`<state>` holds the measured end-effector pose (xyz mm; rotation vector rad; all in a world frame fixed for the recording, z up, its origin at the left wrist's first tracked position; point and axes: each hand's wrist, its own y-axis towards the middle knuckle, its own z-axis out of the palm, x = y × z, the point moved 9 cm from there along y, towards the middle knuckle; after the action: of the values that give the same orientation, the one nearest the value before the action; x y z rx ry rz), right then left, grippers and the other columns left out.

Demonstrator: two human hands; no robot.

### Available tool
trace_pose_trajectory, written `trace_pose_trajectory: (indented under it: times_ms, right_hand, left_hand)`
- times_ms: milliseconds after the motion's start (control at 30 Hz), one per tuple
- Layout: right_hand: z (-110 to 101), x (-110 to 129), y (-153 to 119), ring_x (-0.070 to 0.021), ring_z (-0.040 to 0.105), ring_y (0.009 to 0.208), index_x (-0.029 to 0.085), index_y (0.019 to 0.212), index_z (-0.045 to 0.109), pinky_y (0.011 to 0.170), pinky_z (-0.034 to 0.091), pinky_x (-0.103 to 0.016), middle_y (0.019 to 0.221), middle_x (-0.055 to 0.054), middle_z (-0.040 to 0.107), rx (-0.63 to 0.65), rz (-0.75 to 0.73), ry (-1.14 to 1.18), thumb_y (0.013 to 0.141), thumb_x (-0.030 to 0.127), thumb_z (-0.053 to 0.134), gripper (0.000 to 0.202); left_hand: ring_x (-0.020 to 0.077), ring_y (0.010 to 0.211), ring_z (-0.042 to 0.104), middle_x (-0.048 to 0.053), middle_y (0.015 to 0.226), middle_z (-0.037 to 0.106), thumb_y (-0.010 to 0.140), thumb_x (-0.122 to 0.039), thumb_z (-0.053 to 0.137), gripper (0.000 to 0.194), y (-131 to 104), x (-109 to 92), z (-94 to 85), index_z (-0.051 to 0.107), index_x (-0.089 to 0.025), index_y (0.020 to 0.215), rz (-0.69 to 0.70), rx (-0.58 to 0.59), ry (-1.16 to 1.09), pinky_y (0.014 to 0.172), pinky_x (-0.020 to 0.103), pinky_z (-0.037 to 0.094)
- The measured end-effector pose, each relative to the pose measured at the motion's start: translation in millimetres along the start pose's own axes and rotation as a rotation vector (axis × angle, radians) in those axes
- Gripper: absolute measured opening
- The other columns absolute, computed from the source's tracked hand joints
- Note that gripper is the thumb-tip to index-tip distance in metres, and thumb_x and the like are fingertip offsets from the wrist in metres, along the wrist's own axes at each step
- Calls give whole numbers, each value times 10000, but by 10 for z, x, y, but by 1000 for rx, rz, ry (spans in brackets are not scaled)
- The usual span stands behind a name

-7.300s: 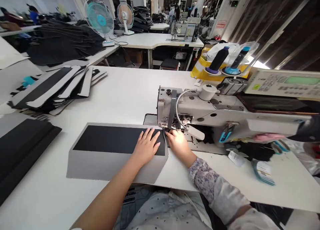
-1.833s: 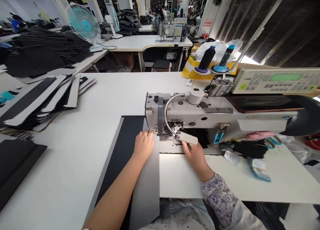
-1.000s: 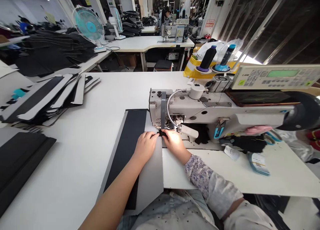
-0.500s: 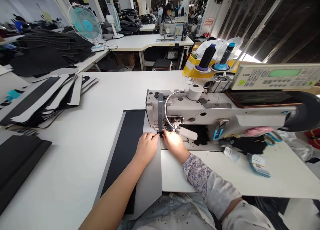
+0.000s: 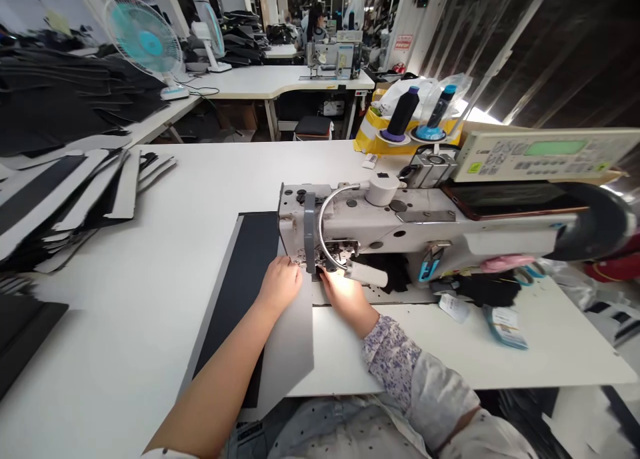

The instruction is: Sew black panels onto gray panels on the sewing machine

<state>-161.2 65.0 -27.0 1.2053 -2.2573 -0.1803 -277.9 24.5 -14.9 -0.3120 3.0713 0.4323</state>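
A sewing machine (image 5: 425, 219) stands in front of me, its lamp lighting the needle area. Under its head lies a flat grey panel (image 5: 295, 339) with a wide black strip (image 5: 235, 279) along it. My left hand (image 5: 281, 284) rests on the panel with curled fingers, gripping it just left of the presser foot. On the other side, my right hand (image 5: 345, 298) is closed close to the needle. Its fingertips are partly hidden beneath the machine's head, so what they pinch is unclear.
Stacked grey and black pieces (image 5: 85, 199) lie at left, with a dark folded piece (image 5: 30, 332) nearer. Thread cones (image 5: 403, 112) stand behind the machine. Dark scraps (image 5: 487, 291), a label packet (image 5: 507, 327) and blue-handled scissors (image 5: 525, 274) sit at right. A person (image 5: 315, 24) sits farther back.
The panel has slid a little away from me beneath the machine head. My left hand has shifted forward, its fingertips now slightly farther left of the foot. The whole view has swung slightly.
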Motion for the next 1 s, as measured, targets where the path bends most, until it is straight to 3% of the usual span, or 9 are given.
trace_pose_trajectory:
  times_ms: [133, 233, 367, 467, 567, 733, 833, 900, 1000]
  right_hand:
    - [-400, -243, -375, -217, 642, 912, 187, 1111, 625, 808, 518, -333, 1007, -81, 688, -34, 82, 52, 962, 238, 416, 261]
    - [-880, -695, -834, -206, 626, 895, 172, 1031, 652, 827, 502, -329, 963, -89, 676, -123, 203, -33, 964, 258, 423, 254]
    - [-1431, -1336, -1373, -230, 607, 869, 159, 977, 681, 819, 474, -353, 906, -107, 649, -166, 423, -318, 952, 262, 448, 256]
    - [-1568, -1661, -1549, -237, 604, 841, 141, 1006, 683, 811, 452, -358, 898, -114, 636, -103, 594, -459, 923, 257, 512, 223]
    - [-1554, -1782, -1563, -216, 604, 819, 148, 924, 694, 805, 438, -329, 871, -94, 640, -88, 638, -425, 906, 222, 530, 180]
    - [-1623, -1727, -1579, -209, 596, 818, 162, 847, 707, 813, 428, -327, 840, -75, 652, -158, 545, -358, 905, 188, 527, 191]
    - [-1582, -1449, -1480, -204, 587, 817, 171, 832, 707, 802, 430, -322, 823, -69, 653, -197, 444, -300, 915, 216, 539, 193]
    - [-1354, -1089, -1243, -189, 578, 813, 185, 821, 699, 786, 431, -302, 818, -59, 647, -142, 310, -222, 921, 226, 540, 191]
    - [-807, -399, -741, -176, 562, 796, 194, 825, 677, 768, 422, -296, 797, -47, 626, 4, 57, -154, 940, 244, 519, 201]
  left_hand:
    - [257, 1011, 609, 129, 1055, 658, 879, -166, 397, 297, -180, -101, -62, 647, -161, 1037, 73, 36, -27, 885, 387, 487]
    - [262, 1200, 531, 115, 1284, 583, 918, -239, 362, 377, -479, -187, -99, 577, -184, 1224, 142, 35, -19, 995, 403, 443]
    - [288, 1226, 514, 116, 1310, 569, 937, -313, 323, 419, -716, -154, -88, 574, -175, 1242, 126, 0, -5, 998, 445, 446]
    - [300, 1215, 523, 126, 1295, 578, 932, -325, 310, 435, -715, -156, -59, 583, -166, 1231, 126, -3, -7, 989, 463, 452]
    - [306, 1216, 521, 130, 1288, 581, 934, -335, 296, 451, -682, -162, -50, 585, -156, 1232, 132, 1, -2, 978, 461, 459]
    - [305, 1229, 505, 129, 1315, 560, 943, -339, 285, 458, -684, -123, -34, 566, -162, 1259, 112, 38, -3, 966, 461, 461]
    - [294, 1183, 532, 124, 1257, 594, 945, -362, 308, 434, -654, -234, -94, 589, -167, 1214, 105, 38, -51, 955, 449, 456]
    - [253, 1096, 576, 99, 1162, 638, 952, -364, 315, 394, -589, -398, -150, 615, -196, 1145, 110, 45, -135, 932, 408, 461]
    - [206, 995, 598, 60, 1031, 672, 962, -318, 301, 352, -421, -634, -180, 637, -227, 1017, 125, 93, -239, 889, 351, 459]
